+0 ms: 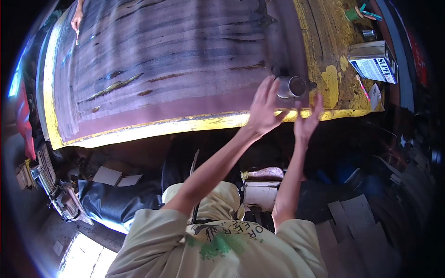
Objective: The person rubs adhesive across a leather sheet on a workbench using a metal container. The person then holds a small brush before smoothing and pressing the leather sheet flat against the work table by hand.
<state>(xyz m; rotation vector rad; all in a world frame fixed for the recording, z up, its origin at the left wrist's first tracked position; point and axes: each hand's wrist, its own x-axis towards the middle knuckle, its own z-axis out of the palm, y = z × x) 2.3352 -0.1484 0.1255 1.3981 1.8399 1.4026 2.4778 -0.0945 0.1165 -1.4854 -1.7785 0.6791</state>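
Observation:
A metal can [291, 87] stands near the right front corner of a brown-purple sheet [176, 51] that covers most of the table. My left hand [266, 110] is just left of the can, fingers stretched out and apart. I cannot tell whether its fingertips touch the can. On the near right side of the can, my right hand [307, 121] is raised with its fingers spread, and nothing shows in it. Dark wet-looking streaks and several brownish smears [115, 87] mark the sheet.
Another person's hand [77, 21] holds a thin brush-like stick at the far left. At right stand a rectangular tin [373, 61], a small metal cup [369, 34] and a green container [354, 14]. A pink-handled brush [363, 88] lies near the yellow table edge [185, 126].

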